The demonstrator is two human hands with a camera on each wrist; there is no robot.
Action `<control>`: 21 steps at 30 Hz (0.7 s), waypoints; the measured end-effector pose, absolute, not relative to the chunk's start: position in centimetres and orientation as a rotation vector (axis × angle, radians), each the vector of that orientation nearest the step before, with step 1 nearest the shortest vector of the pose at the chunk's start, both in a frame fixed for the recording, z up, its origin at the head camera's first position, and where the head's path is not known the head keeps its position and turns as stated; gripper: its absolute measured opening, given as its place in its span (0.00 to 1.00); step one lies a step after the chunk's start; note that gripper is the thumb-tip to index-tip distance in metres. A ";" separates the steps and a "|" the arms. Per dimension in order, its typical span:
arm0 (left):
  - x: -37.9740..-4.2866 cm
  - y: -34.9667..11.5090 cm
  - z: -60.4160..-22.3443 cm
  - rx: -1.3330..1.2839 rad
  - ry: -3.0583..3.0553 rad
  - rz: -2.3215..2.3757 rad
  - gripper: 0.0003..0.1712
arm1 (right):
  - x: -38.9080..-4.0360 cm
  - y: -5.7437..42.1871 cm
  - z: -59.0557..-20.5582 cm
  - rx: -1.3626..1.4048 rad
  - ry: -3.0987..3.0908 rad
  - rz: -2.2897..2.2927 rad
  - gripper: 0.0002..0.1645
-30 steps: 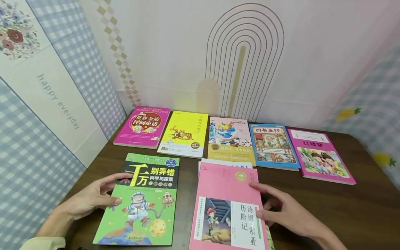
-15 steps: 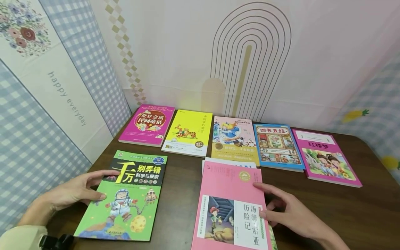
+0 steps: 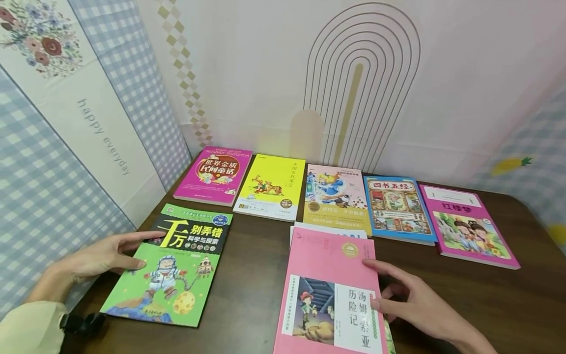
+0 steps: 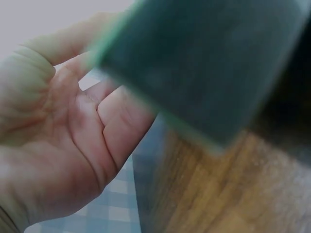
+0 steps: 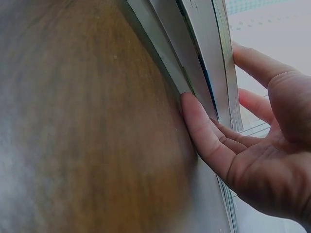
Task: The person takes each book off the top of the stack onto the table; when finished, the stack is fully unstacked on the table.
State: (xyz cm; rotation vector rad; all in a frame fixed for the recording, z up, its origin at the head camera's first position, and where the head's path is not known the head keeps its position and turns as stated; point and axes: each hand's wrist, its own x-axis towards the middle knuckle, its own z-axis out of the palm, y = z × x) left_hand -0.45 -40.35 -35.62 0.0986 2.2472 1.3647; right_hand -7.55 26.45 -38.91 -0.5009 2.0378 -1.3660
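A green children's book (image 3: pixel 172 275) with an astronaut cover is at the left of the head view. My left hand (image 3: pixel 99 258) grips its left edge, thumb on the cover and other fingers hidden underneath. The left wrist view shows the book's dark, blurred form (image 4: pixel 194 73) against the fingers, above the tabletop. My right hand (image 3: pixel 413 300) holds the right edge of a stack of books topped by a pink book (image 3: pixel 331 260). A white book (image 3: pixel 329 230) peeks out beneath its top. In the right wrist view, a finger (image 5: pixel 201 126) lies along the page edges (image 5: pixel 194 53).
Along the back of the dark wooden table (image 3: pixel 247 275) lie a magenta book (image 3: pixel 214 177), a yellow book (image 3: pixel 270 187), a pink-and-gold book (image 3: pixel 336 201), a blue book (image 3: pixel 400 209) and a purple-pink book (image 3: pixel 468 226). Patterned cloth (image 3: pixel 256 64) hangs behind.
My left hand has carried the green book left and slightly toward the back, widening its distance from the stack. My right hand stays at the stack, while the head view has swung a little left.
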 end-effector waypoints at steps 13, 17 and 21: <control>-0.3 -41.2 -36.2 0.058 2.400 1.305 0.42 | -7.4 26.7 -39.2 -0.464 2.041 -1.339 0.45; -0.3 -41.2 -36.1 0.046 2.525 1.207 0.41 | -7.5 26.7 -39.3 -0.477 2.048 -1.347 0.45; -0.1 -41.0 -35.9 0.030 2.640 1.142 0.40 | -7.6 26.6 -39.3 -0.487 2.051 -1.355 0.45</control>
